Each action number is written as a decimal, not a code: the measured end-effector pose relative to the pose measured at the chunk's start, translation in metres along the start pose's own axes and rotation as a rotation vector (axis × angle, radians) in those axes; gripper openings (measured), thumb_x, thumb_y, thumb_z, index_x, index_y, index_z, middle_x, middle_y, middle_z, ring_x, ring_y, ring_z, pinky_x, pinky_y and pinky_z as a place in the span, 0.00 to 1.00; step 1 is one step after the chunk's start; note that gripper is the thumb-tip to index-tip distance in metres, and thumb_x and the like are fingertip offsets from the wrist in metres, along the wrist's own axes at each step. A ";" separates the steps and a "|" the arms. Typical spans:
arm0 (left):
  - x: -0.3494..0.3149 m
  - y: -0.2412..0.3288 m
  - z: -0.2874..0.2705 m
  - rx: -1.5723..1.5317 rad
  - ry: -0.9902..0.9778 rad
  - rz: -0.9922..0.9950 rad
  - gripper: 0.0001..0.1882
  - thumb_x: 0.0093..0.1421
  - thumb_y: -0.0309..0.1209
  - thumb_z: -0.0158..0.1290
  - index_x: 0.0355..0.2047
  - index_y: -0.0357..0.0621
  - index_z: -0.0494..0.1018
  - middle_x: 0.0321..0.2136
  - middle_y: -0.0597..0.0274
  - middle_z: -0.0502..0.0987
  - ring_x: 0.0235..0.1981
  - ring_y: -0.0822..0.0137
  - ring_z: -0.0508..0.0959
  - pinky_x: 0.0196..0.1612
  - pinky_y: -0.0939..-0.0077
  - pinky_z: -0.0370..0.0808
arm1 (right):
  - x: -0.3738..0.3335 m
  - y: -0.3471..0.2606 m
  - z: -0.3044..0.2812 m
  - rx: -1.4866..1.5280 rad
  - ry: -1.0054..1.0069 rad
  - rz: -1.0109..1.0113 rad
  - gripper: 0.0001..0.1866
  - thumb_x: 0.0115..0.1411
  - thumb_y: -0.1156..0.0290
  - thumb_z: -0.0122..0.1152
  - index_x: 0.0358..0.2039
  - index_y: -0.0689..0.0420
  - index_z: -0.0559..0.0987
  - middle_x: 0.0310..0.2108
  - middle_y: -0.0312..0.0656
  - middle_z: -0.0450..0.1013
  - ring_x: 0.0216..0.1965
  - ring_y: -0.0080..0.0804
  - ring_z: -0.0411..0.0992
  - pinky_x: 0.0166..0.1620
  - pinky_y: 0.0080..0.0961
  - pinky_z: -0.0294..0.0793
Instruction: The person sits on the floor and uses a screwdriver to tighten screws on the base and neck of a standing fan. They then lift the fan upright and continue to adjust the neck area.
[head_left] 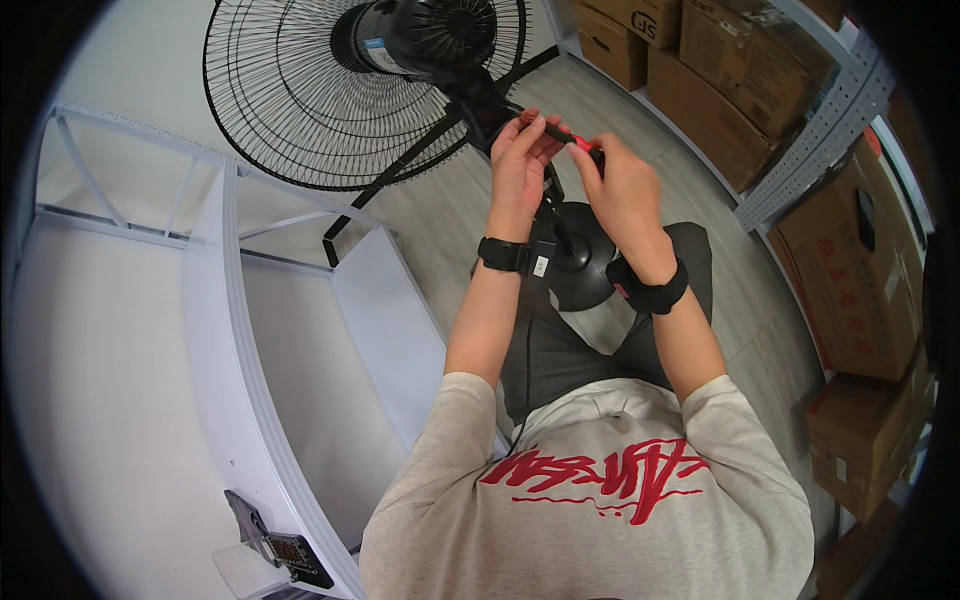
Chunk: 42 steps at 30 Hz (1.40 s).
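Observation:
In front of the black standing fan (440,40), my two hands meet at a slim black-and-red stick-like tool (562,133), perhaps a screwdriver. My left hand (518,170) pinches its far end with the fingertips, close beside the fan's neck. Bent fingers of my right hand (625,190) close round the red and black near end. What the tool's tip touches is hidden by my left fingers. Below the hands, the fan's pole runs down to a round black base (582,285) on the floor between my legs. A black band circles each wrist.
White metal shelving (240,330) stands along the left, with a small dark circuit board (290,555) at its lower edge. Cardboard boxes (740,85) fill the racks at right. On one box lies a black phone-like object (865,218). A dark cable runs beside my left forearm.

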<state>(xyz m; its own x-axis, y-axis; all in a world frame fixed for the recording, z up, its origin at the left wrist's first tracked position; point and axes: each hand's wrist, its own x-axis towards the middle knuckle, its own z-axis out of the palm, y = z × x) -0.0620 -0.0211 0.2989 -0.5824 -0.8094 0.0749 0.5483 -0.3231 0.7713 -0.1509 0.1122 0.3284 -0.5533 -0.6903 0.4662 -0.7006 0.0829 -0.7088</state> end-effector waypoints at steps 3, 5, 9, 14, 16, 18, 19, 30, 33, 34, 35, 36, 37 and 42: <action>0.000 0.000 0.002 -0.007 -0.008 0.004 0.12 0.64 0.27 0.55 0.46 0.38 0.69 0.40 0.50 0.79 0.42 0.57 0.82 0.49 0.64 0.80 | 0.000 -0.002 0.001 0.015 0.181 -0.128 0.18 0.66 0.57 0.58 0.30 0.61 0.74 0.23 0.52 0.75 0.26 0.57 0.75 0.28 0.47 0.72; 0.000 0.000 0.002 -0.010 -0.014 0.006 0.12 0.64 0.27 0.55 0.46 0.38 0.69 0.40 0.50 0.80 0.42 0.58 0.82 0.50 0.64 0.80 | -0.001 -0.002 0.003 -0.079 0.110 -0.106 0.17 0.66 0.58 0.58 0.30 0.61 0.74 0.24 0.52 0.75 0.26 0.57 0.75 0.28 0.47 0.73; 0.000 -0.001 -0.003 -0.020 -0.021 0.003 0.12 0.65 0.27 0.55 0.47 0.39 0.69 0.40 0.50 0.80 0.42 0.58 0.82 0.49 0.65 0.80 | 0.001 0.001 0.005 -0.146 -0.033 -0.011 0.16 0.65 0.58 0.58 0.34 0.60 0.73 0.29 0.52 0.76 0.27 0.57 0.75 0.28 0.48 0.73; 0.000 0.001 -0.004 -0.012 -0.035 -0.010 0.11 0.66 0.28 0.54 0.47 0.39 0.69 0.41 0.50 0.80 0.42 0.58 0.83 0.48 0.65 0.81 | -0.002 -0.001 0.004 -0.032 0.118 -0.096 0.18 0.66 0.57 0.57 0.30 0.60 0.74 0.27 0.52 0.76 0.27 0.56 0.75 0.28 0.47 0.73; 0.001 -0.001 -0.004 -0.011 -0.036 0.001 0.11 0.67 0.28 0.53 0.47 0.39 0.69 0.41 0.50 0.80 0.42 0.59 0.83 0.47 0.66 0.81 | -0.002 -0.003 0.003 -0.048 0.147 -0.127 0.18 0.66 0.56 0.57 0.29 0.60 0.74 0.26 0.52 0.76 0.27 0.56 0.75 0.28 0.46 0.74; 0.001 -0.001 -0.005 -0.024 -0.037 0.004 0.10 0.67 0.28 0.53 0.46 0.39 0.69 0.41 0.50 0.80 0.42 0.59 0.83 0.48 0.66 0.81 | -0.003 -0.003 0.003 -0.121 0.111 -0.147 0.18 0.66 0.57 0.58 0.30 0.61 0.75 0.27 0.52 0.76 0.27 0.55 0.75 0.28 0.45 0.74; 0.001 -0.001 -0.005 -0.030 -0.037 0.005 0.10 0.67 0.28 0.53 0.46 0.39 0.69 0.41 0.51 0.80 0.42 0.59 0.83 0.48 0.66 0.80 | -0.001 -0.004 0.001 -0.154 0.034 -0.093 0.17 0.65 0.58 0.58 0.31 0.61 0.74 0.29 0.53 0.76 0.28 0.55 0.76 0.28 0.45 0.74; 0.000 -0.003 -0.005 -0.030 -0.012 0.010 0.10 0.67 0.30 0.54 0.46 0.41 0.70 0.41 0.52 0.80 0.41 0.62 0.83 0.49 0.66 0.80 | 0.000 -0.002 0.003 -0.101 0.123 -0.169 0.18 0.67 0.57 0.57 0.31 0.61 0.71 0.28 0.53 0.76 0.26 0.56 0.75 0.26 0.47 0.72; 0.000 -0.003 -0.007 -0.044 -0.019 0.010 0.09 0.67 0.30 0.53 0.45 0.41 0.71 0.41 0.52 0.80 0.40 0.62 0.82 0.49 0.67 0.80 | 0.001 -0.003 0.003 -0.134 0.057 -0.094 0.17 0.66 0.58 0.57 0.31 0.61 0.71 0.27 0.52 0.76 0.27 0.57 0.75 0.26 0.47 0.72; 0.000 -0.003 -0.008 -0.051 -0.023 0.010 0.09 0.67 0.30 0.53 0.45 0.41 0.71 0.41 0.52 0.80 0.40 0.62 0.82 0.49 0.67 0.80 | 0.001 -0.003 0.003 -0.142 0.046 -0.081 0.17 0.66 0.58 0.57 0.31 0.60 0.71 0.27 0.52 0.76 0.26 0.57 0.75 0.26 0.47 0.72; 0.000 -0.003 -0.008 -0.049 -0.011 0.009 0.09 0.67 0.30 0.53 0.45 0.41 0.71 0.41 0.52 0.80 0.40 0.62 0.82 0.48 0.67 0.80 | 0.002 -0.004 0.002 -0.151 0.036 -0.069 0.17 0.66 0.59 0.57 0.31 0.60 0.71 0.26 0.52 0.75 0.26 0.57 0.75 0.26 0.47 0.72; 0.000 -0.002 -0.007 -0.048 0.001 0.008 0.09 0.68 0.30 0.52 0.45 0.41 0.71 0.41 0.52 0.80 0.40 0.62 0.82 0.48 0.67 0.80 | 0.002 -0.004 0.001 -0.161 0.026 -0.057 0.16 0.67 0.59 0.57 0.31 0.60 0.71 0.26 0.52 0.75 0.26 0.57 0.75 0.26 0.47 0.72; -0.001 -0.002 -0.006 -0.046 0.012 0.008 0.09 0.68 0.30 0.52 0.45 0.41 0.71 0.41 0.52 0.81 0.40 0.62 0.82 0.48 0.66 0.80 | 0.002 -0.003 0.002 -0.157 0.042 -0.066 0.16 0.66 0.59 0.57 0.30 0.60 0.71 0.26 0.51 0.75 0.26 0.56 0.75 0.26 0.47 0.72; -0.006 -0.001 -0.002 -0.024 -0.026 -0.034 0.13 0.69 0.31 0.49 0.49 0.37 0.71 0.42 0.50 0.81 0.40 0.61 0.83 0.48 0.64 0.80 | -0.009 -0.001 -0.001 -0.057 0.158 -0.101 0.12 0.65 0.63 0.60 0.32 0.59 0.74 0.29 0.49 0.76 0.27 0.54 0.75 0.28 0.43 0.73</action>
<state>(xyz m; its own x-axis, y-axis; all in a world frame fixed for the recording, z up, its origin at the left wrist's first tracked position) -0.0582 -0.0170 0.2963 -0.6163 -0.7848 0.0651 0.5417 -0.3625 0.7584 -0.1458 0.1191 0.3250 -0.5392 -0.5765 0.6140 -0.7781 0.0620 -0.6251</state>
